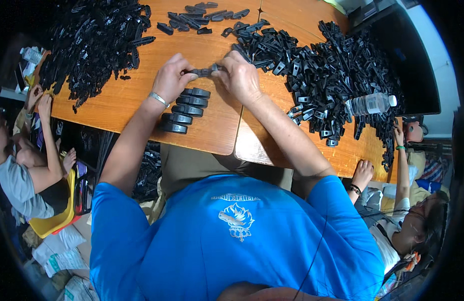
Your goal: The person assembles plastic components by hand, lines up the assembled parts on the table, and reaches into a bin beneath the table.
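Note:
Over the wooden table (219,128), my left hand (171,78) pinches one end of a small dark plastic piece (204,72). The fingers of my right hand (238,75) close on its other end, so it bridges the gap between both hands. Its exact kind is too small to tell. Just below, near the table's front edge, several rounded black plastic parts (190,110) lie in a slanting row beside my left wrist. A slim black piece (241,52) shows just behind my right hand.
Dark plastic pieces form a large heap (99,45) at left and another (312,70) at right. Several long pieces (192,20) lie at the back. A clear bottle (370,104) rests on the right heap, near a black screen (410,60). People sit at both sides, hands at the table.

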Action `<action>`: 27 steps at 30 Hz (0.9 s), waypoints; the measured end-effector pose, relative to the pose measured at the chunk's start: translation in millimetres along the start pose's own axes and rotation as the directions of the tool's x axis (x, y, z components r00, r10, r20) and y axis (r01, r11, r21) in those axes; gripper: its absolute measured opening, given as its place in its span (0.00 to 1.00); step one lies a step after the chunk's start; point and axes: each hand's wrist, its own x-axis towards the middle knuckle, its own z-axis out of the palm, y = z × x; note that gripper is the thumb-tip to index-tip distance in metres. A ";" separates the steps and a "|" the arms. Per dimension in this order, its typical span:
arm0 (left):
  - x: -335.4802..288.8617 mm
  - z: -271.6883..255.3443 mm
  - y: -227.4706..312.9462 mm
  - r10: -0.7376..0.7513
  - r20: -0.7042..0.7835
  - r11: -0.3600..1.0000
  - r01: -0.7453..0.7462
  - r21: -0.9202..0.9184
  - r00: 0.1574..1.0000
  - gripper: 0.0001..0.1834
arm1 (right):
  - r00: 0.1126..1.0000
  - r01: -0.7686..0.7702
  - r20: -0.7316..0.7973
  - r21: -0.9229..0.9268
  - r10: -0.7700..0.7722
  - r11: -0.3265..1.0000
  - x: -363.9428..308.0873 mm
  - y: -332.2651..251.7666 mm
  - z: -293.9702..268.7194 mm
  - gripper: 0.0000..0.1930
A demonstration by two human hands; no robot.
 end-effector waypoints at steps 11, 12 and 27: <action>2.9 0.6 6.3 -0.096 0.071 0.994 0.100 -0.053 0.993 0.08 | 0.992 0.093 0.078 0.061 -0.098 0.994 12.7 8.5 23.9 0.14; 5.0 0.0 6.2 -0.093 0.065 0.995 0.094 -0.022 0.994 0.08 | 0.988 0.139 0.066 0.053 -0.143 0.989 18.4 3.4 32.5 0.13; 3.0 -14.6 -2.0 -0.090 0.284 0.956 0.163 -0.243 0.955 0.11 | 0.955 -0.165 0.154 -0.438 0.254 0.884 21.1 37.9 -36.3 0.18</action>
